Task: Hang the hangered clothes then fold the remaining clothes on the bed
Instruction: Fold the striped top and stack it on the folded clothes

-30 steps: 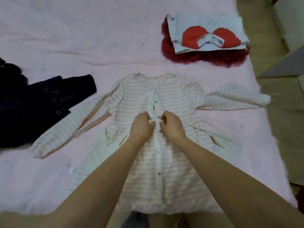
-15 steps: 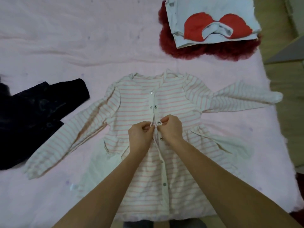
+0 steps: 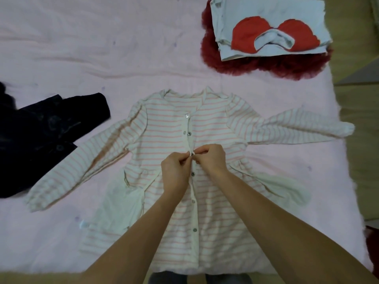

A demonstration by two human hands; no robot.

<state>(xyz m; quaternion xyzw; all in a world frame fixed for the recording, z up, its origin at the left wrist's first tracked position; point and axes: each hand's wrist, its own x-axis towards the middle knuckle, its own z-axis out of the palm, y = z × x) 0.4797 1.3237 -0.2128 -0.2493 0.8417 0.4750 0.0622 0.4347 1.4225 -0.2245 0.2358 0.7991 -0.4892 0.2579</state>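
Your left hand (image 3: 174,171) and right hand (image 3: 211,158) both pinch the placket of the striped dress (image 3: 164,144) lying flat under them on the bed (image 3: 102,48), likely mid-snapping; next, line up and press that snap.

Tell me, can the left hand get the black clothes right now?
Probably not yet: the left hand is busy pinching the striped dress. Nothing blocks the black clothes.

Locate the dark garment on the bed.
Head view: the dark garment lies at the bed's left edge, beside the striped dress's outstretched sleeve.
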